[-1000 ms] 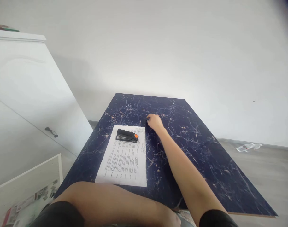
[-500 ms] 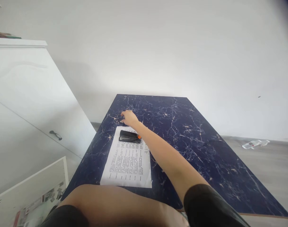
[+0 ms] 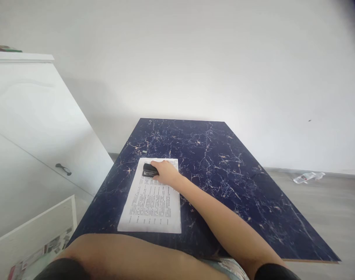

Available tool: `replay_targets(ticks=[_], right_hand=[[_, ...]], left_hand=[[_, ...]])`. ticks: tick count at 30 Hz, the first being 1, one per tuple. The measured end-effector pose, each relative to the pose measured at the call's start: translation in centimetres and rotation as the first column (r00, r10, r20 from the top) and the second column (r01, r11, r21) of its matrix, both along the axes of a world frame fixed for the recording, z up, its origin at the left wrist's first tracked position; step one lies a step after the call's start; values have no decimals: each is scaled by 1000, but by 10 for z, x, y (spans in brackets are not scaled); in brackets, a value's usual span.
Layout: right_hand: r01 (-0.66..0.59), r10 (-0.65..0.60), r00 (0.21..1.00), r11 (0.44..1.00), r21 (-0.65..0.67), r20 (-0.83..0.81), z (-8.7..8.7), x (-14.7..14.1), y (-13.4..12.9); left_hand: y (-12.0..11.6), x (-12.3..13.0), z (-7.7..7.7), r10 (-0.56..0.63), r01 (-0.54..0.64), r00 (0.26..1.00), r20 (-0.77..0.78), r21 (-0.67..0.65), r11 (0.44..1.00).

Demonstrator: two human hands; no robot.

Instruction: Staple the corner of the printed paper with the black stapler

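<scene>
My right hand (image 3: 165,171) is closed around a black stapler (image 3: 149,170), its fingers over the near end and its thumb along the side. The stapler rests on the upper part of a printed sheet of paper (image 3: 149,206), which lies flat on the dark blue marbled table (image 3: 212,179). Just beyond the sheet's top edge is a small pale piece (image 3: 144,151), too small to make out. My left forearm (image 3: 130,254) crosses the bottom of the view, but the left hand itself is out of frame.
A white cabinet (image 3: 34,128) with a dark handle stands left of the table. Below it is an open drawer or box (image 3: 37,229) with things inside. A clear plastic packet (image 3: 308,177) lies on the floor at the right. The wall is behind the table.
My right hand has come back from the table beyond the paper and taken hold of the stapler. The small pale piece now shows where the hand was. The whole view has shifted slightly.
</scene>
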State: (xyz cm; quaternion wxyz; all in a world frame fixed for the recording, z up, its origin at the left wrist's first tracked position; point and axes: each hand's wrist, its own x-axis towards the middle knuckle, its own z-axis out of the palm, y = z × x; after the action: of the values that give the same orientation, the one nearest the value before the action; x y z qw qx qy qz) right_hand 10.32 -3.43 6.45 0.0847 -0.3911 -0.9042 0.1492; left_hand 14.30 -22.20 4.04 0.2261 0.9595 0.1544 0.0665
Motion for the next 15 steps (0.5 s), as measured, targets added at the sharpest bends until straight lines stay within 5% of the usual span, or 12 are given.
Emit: replay_targets(ticks=[3,5,7,9,11,13,15], right_hand=[[6,-6,1000,1000,-15,-7,0,27,-4],[23,-23,1000,1000,-7,-3,-3,43,-10],[29,-29,1000,999,23,0,-6,53,-18],[12,-12,1000,998,60,4,-5,57,-25],[5,-4,1000,996,93,-11,-1,64,-29],[57,-49,996,994,95,-80,7,80,-27],[164,-155,970,986,36,-185,15,109,-17]], left_hand=[[-1,-32,26,-23,17,992,127,54,998],[17,-60,50,-24,-42,921,388,160,986],[54,-89,71,90,-407,599,796,205,890],[104,-119,82,189,-608,388,902,96,788],[154,-145,75,383,-847,209,900,-29,531],[191,-166,54,647,-924,263,716,-5,383],[208,-177,28,769,-898,426,477,116,425]])
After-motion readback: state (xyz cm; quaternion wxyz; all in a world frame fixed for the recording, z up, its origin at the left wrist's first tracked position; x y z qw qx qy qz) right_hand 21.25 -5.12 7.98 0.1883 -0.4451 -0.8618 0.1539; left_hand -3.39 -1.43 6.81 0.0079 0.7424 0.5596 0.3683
